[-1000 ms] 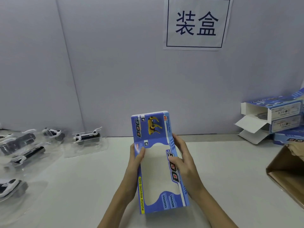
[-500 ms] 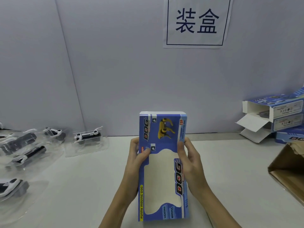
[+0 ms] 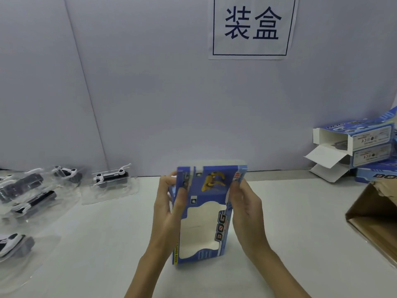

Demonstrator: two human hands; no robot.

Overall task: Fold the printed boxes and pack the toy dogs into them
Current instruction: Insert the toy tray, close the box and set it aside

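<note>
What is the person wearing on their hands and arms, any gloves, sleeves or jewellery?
Nothing shows. The left hand and right hand are bare, with no gloves, rings, watch or bracelet in sight. Both forearms are uncovered down to the bottom edge of the picture, so no sleeve shows. The fingernails look short and unpainted.

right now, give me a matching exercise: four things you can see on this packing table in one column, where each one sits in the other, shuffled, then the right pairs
Things
1. blue printed box
2. toy dogs in clear trays
3. stacked blue boxes with open flaps
4. brown cardboard carton

Places
A. far right, against the wall
B. left side of the table
C. right edge, nearest the camera
D. centre, gripped between the left hand and the right hand

Pairs: 1-D, 2-B, 3-A, 4-C
</note>
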